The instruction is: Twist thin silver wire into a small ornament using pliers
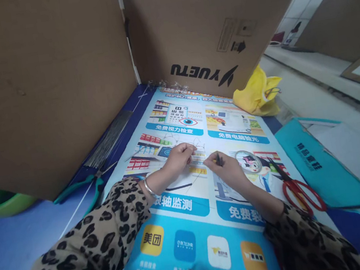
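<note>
Over the middle of a printed poster (209,180), my two hands work close together, fingertips nearly meeting. My left hand (178,158) is closed in a pinch, with fine wire (198,146) showing faintly at its fingertips. My right hand (228,170) is also closed, its thumb and fingers round a small dark piece (218,160) whose kind I cannot make out. Red-handled scissors (302,193) lie to the right of my right forearm. Left of my left wrist are green-handled pliers (95,183), beside a bundle of thin grey wires (109,138).
Tall cardboard panels (56,76) stand around the back and left. Small twisted wire pieces (167,84) lie at their foot. At right are a yellow plastic bag (257,94) and a teal box (319,163). A green basin (0,200) sits at far left.
</note>
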Demonstrator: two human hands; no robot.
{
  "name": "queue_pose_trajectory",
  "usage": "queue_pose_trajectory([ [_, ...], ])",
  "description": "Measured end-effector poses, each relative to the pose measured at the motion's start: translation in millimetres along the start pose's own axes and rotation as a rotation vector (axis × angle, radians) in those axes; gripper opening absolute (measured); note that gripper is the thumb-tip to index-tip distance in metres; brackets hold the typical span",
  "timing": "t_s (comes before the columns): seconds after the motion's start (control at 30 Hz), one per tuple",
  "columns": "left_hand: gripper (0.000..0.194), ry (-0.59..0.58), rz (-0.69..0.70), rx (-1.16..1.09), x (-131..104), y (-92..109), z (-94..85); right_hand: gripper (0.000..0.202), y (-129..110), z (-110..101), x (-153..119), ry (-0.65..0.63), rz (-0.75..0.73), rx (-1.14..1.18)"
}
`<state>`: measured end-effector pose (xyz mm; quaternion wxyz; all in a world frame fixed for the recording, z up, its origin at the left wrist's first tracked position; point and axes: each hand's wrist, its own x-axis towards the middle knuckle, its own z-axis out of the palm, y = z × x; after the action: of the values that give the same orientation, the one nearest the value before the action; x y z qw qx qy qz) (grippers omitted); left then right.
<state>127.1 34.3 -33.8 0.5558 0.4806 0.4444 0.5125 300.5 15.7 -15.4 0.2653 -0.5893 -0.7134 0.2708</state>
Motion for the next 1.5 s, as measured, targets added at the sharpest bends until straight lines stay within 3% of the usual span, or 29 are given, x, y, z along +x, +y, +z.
queue_pose_trajectory([
  [0.17, 0.012, -0.003, 0.011, -0.003, -0.2, 2.3, 1.4, 0.023, 5.0, 3.4, -8.7, -0.084, -0.254, 0.054],
  [0.2, 0.012, -0.004, 0.014, -0.004, -0.7, 2.8, 1.7, 0.024, 8.1, 4.4, -9.3, -0.104, -0.366, 0.038],
  [0.27, 0.012, -0.008, 0.017, -0.001, -1.8, 3.7, 2.0, 0.024, 14.3, 6.6, -10.0, -0.102, -0.564, -0.028],
  [0.33, 0.013, -0.015, 0.019, 0.010, -3.1, 4.6, 2.1, 0.021, 18.4, 8.0, -10.7, -0.070, -0.649, -0.115],
  [0.47, 0.013, -0.040, 0.022, 0.060, -4.6, 5.5, 2.4, 0.025, 19.9, 2.1, -11.9, 0.080, -0.548, -0.220],
  [0.67, 0.012, -0.115, 0.004, 0.176, -5.9, 8.9, 3.9, 0.042, 20.1, -19.6, -9.7, 0.133, -0.373, -0.549],
  [0.83, 0.012, -0.181, 0.037, 0.261, -6.8, 9.3, 3.1, 0.043, 15.0, -28.8, -9.3, 0.187, -0.380, -0.800],
  [1.13, 0.018, -0.276, 0.176, 0.484, -7.4, 4.0, 3.1, 0.028, 5.5, -36.3, -12.8, 0.116, -0.375, -0.926],
  [1.5, 0.021, -0.329, 0.171, 0.611, -11.2, 11.4, 5.6, 0.021, 14.1, -31.4, -15.3, 0.295, -0.569, -0.985],
])
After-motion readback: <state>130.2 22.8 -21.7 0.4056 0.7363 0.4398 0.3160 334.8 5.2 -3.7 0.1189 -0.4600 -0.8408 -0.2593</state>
